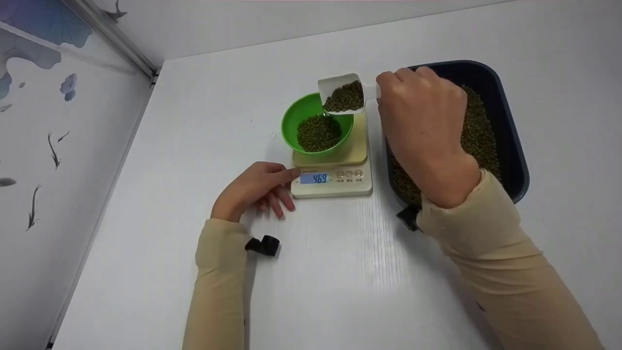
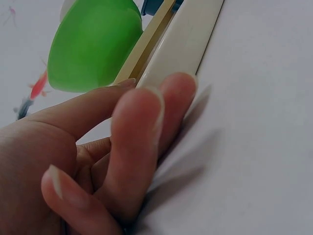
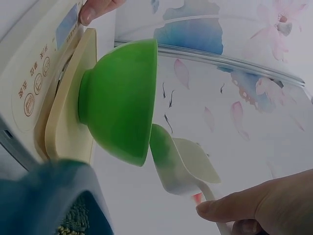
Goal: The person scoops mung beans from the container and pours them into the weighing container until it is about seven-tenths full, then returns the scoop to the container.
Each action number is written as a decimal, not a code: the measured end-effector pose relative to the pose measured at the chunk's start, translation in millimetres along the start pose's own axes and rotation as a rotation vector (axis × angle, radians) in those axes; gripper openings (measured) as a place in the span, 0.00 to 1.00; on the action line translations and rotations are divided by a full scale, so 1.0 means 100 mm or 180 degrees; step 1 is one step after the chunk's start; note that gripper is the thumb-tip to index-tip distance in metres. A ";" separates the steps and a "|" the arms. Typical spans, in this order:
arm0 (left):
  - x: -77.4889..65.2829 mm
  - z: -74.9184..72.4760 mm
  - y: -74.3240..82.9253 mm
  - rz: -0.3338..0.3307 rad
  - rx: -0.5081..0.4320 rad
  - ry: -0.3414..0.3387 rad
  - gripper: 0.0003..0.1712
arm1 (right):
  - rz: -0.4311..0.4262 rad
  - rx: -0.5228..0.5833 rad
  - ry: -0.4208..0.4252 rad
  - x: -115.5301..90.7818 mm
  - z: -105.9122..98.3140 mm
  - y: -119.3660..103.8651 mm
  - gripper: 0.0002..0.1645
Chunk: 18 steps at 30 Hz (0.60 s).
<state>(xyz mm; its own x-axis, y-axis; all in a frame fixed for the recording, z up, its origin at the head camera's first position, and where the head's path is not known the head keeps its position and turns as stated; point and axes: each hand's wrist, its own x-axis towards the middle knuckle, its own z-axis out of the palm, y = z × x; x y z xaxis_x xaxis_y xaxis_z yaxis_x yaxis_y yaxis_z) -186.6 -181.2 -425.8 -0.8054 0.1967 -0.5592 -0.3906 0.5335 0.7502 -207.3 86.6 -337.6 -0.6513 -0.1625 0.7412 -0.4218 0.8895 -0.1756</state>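
My right hand (image 1: 423, 116) grips the handle of a white scoop (image 1: 326, 87), which carries small round green-brown beans that look like mung beans. The scoop's front hangs over the right rim of a green bowl (image 1: 291, 124). More of the beans (image 1: 319, 132) lie in the bowl. Beneath it is a kitchen scale (image 1: 333, 190) with a cream platform; its lit display reads 46.9. At the scale's left edge, my left hand (image 1: 260, 187) touches it with the thumb, the other fingers loosely bent. In the right wrist view, the scoop (image 3: 183, 169) is close against the bowl's rim (image 3: 153, 98).
A dark blue tub (image 1: 517, 160) of the same beans stands right of the scale, partly hidden under my right forearm. Black wrist mounts (image 1: 265, 245) stick out from both sleeves. A wall with painted flowers and fish (image 1: 34, 121) runs along the table's left side.
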 end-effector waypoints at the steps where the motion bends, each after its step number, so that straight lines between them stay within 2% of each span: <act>1: 0.00 0.00 0.00 0.0003 -0.0004 0.0001 0.31 | -0.0006 -0.0001 0.0004 0.00 0.00 0.00 0.20; 8: 0.00 0.01 -0.01 -0.0007 -0.0015 -0.0011 0.32 | -0.0058 -0.0011 -0.0060 -0.01 0.00 0.00 0.18; 18: 0.01 0.02 0.00 0.0032 -0.0049 -0.0030 0.31 | 0.0007 -0.0020 -0.0019 -0.01 0.00 0.02 0.17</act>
<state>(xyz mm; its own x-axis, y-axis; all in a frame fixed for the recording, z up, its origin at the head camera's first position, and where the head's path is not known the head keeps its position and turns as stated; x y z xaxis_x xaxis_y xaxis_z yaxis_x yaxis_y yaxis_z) -186.7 -179.8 -427.2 -0.8051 0.2097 -0.5548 -0.3893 0.5188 0.7611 -207.6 88.8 -339.4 -0.6559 -0.1632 0.7370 -0.4166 0.8925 -0.1731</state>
